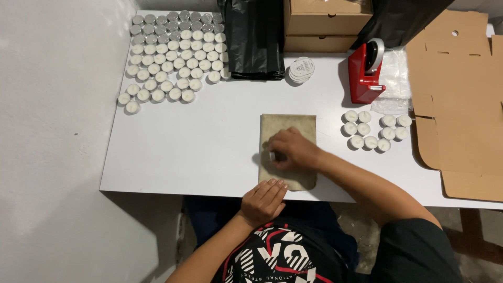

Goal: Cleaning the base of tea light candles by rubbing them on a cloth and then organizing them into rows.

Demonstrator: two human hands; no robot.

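The right hand [292, 149] rests palm-down on a flat beige pouch [287, 128] lying on the white counter [209, 147], with the fingers curled at the pouch's left edge around what appears to be a small tealight; whether it is fully gripped cannot be told. The left hand [263, 200] lies relaxed and unclenched, fingertips touching the near edge of the pouch and holding nothing. To perform the step well, judged from this view: keep the left hand pressing the near edge so the pouch does not slide, and keep the pouch flat while the right hand works at its side. The pouch is rectangular, matte, tan with faint mottling, and looks like thin paper or cloth; its far half is uncovered. Just right of the right hand sits a small cluster of white tealights [374, 130]. Beyond that cluster stands a red tape dispenser [365, 73]. Far to the left and beyond the hands, a large array of tealights [173, 55] covers the counter corner. A flat cardboard blank [461, 105] lies at the far right.
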